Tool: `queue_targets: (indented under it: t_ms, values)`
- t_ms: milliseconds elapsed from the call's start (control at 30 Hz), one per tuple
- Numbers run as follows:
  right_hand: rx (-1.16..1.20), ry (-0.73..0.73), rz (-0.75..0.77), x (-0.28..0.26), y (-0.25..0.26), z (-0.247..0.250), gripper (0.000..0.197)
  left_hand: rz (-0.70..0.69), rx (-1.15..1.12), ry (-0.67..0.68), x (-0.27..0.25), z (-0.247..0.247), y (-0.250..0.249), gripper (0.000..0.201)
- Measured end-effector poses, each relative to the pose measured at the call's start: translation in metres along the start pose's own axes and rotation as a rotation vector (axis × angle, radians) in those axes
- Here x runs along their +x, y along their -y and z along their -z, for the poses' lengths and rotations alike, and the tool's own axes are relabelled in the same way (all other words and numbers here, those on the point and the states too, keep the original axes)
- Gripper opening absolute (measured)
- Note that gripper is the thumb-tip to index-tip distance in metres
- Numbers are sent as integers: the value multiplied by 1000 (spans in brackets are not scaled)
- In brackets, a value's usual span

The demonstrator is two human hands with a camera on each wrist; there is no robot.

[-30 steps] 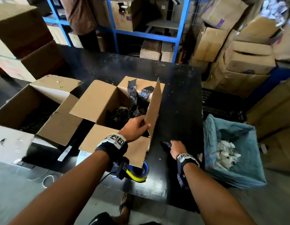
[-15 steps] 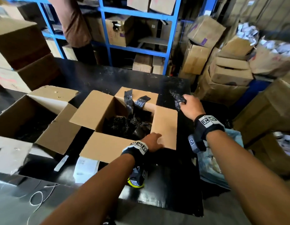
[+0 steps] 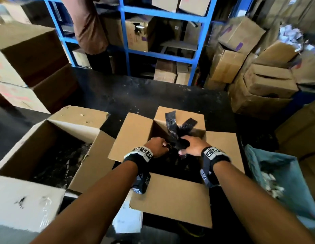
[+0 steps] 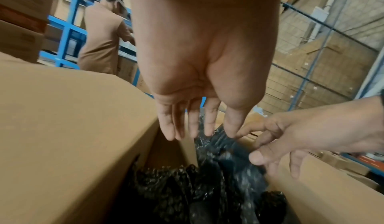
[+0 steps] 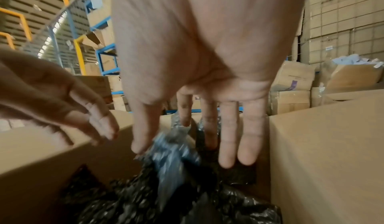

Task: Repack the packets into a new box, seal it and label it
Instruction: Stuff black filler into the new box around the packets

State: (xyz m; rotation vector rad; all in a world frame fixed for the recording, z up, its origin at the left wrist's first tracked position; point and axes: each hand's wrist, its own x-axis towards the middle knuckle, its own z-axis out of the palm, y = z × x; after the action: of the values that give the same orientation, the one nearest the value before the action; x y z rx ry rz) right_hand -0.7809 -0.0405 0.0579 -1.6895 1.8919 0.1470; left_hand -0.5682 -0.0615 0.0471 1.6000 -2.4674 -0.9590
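An open cardboard box (image 3: 135,134) sits mid-table, all its flaps folded out, with crinkled black packets (image 3: 176,131) piled inside and some sticking up at the far wall. Both hands hover over its opening. My right hand (image 3: 184,148) pinches a black packet (image 5: 172,147) between thumb and fingers just above the pile (image 5: 135,203). My left hand (image 3: 165,147) is beside it with straight fingers (image 4: 209,122) pointing down, their tips brushing the same packet (image 4: 226,155) and holding nothing.
A second open box (image 3: 47,138) with dark contents stands at the left. White label paper (image 3: 128,217) lies at the near table edge. A blue bag (image 3: 280,173) of white scraps hangs at the right. A person in brown (image 3: 89,29) stands at the blue shelving; cartons are stacked around.
My right hand left the near table edge, took a black packet from the far right of the table and brought it over the box. My left hand let go of the right flap.
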Motion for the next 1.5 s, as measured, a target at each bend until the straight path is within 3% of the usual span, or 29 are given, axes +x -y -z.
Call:
queue_targets:
  t_ms: [33, 167, 267, 567, 633, 767, 833, 933, 1000, 1067, 1133, 1200, 1300, 1333, 1400, 1500]
  values:
    - [27, 5, -30, 3, -1, 1, 83, -2, 42, -11, 9, 4, 0, 41]
    - [113, -128, -41, 20, -15, 17, 69, 41, 153, -47, 53, 17, -15, 69]
    - [92, -215, -40, 38, -25, 28, 70, 34, 195, -48, 86, 26, -23, 78]
    - [-62, -264, -41, 104, -25, 32, 62, -55, 256, -51, 158, 22, -11, 95]
    - [-122, -277, -37, 113, -25, 31, 56, -74, 275, -15, 166, 19, -7, 88]
    - [-83, -353, 50, 122, -29, 24, 34, -112, 281, -101, 169, 15, 0, 21]
    - [-16, -411, 111, 119, -30, 19, 21, -117, 259, -146, 164, 16, -1, 16]
    - [64, -458, 192, 105, -26, 12, 21, -157, 252, -139, 145, 22, -7, 20]
    - [113, -362, 249, 92, -25, 6, 26, -188, 259, -31, 131, 18, -5, 25]
    - [71, -50, 245, 80, -19, 1, 28, -168, 283, 169, 120, 7, 1, 30]
    - [-13, 224, 151, 74, -18, -5, 18, -114, 310, 303, 114, -6, 7, 33]
    - [-52, 360, 48, 71, -18, -11, 41, -50, 376, 411, 114, -23, 12, 57]
    - [-130, 444, 5, 70, -21, -23, 93, -31, 417, 517, 122, -55, 25, 127]
    - [-142, 455, 5, 70, -23, -27, 107, -56, 404, 531, 125, -62, 25, 139]
    - [-130, 423, 13, 71, -23, -40, 117, -38, 373, 544, 124, -66, 23, 142]
    - [-215, 388, 0, 76, -24, -55, 102, -18, 349, 543, 123, -67, 25, 120]
